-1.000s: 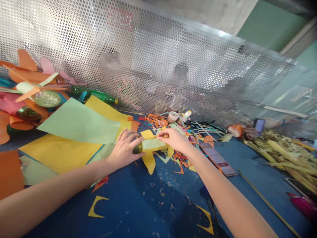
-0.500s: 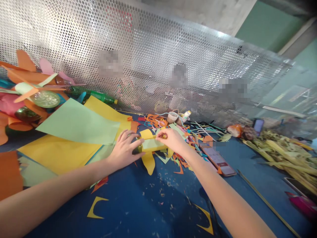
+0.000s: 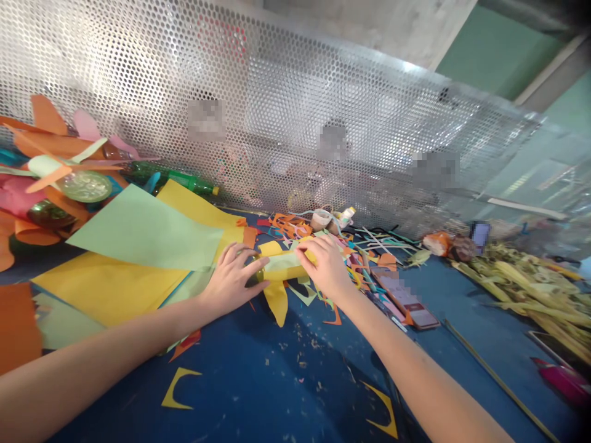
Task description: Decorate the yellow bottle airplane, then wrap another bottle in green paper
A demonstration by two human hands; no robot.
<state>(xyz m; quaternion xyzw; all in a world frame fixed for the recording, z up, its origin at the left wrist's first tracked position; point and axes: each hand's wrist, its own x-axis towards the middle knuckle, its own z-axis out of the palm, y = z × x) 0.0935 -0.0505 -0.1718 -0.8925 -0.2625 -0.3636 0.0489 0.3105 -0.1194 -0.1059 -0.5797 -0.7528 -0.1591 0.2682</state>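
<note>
A plastic bottle wrapped in yellow paper [image 3: 287,274] lies on its side on the blue table, with a yellow wing-shaped piece [image 3: 277,303] sticking out toward me. Along its top runs a pale green paper strip [image 3: 279,263]. My left hand [image 3: 233,274] is closed around the bottle's left end, fingers over the top and thumb at the near side. At the strip's right end, my right hand [image 3: 325,263] pinches with thumb and fingertips; its knuckles hide the wrapped bottle's far right end.
Green and yellow sheets [image 3: 148,227] lie to the left, below bottle planes [image 3: 69,178] with paper wings. Paper scraps [image 3: 290,224] and a glue bottle [image 3: 346,215] are behind. A phone [image 3: 406,298], a stick [image 3: 498,375] and dried husks [image 3: 530,283] lie right. A perforated metal screen [image 3: 286,111] stands behind.
My right hand has shifted slightly to the right along the wrapped bottle, still pinching. My left hand stays in place on the bottle.
</note>
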